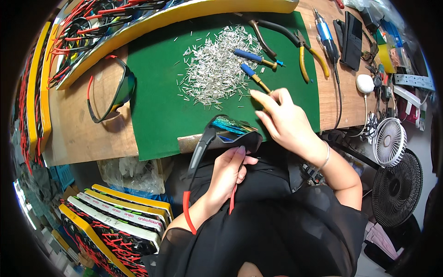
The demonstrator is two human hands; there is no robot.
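Pinching sunglasses (233, 125) at mid-view by lower lens edge, left hand's (228, 168) thumb closed against fingers. Showing right hand (281, 113) at two o'clock from sunglasses, fingers curled, little gap, at brass end of blue-handled tool (248, 70); cannot tell whether gripped. Seeing silver pins (214, 71) heaped at twelve, on green mat (154, 92).

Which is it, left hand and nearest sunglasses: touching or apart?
Touching: the head view shows the left hand gripping the sunglasses near the lens's lower edge.
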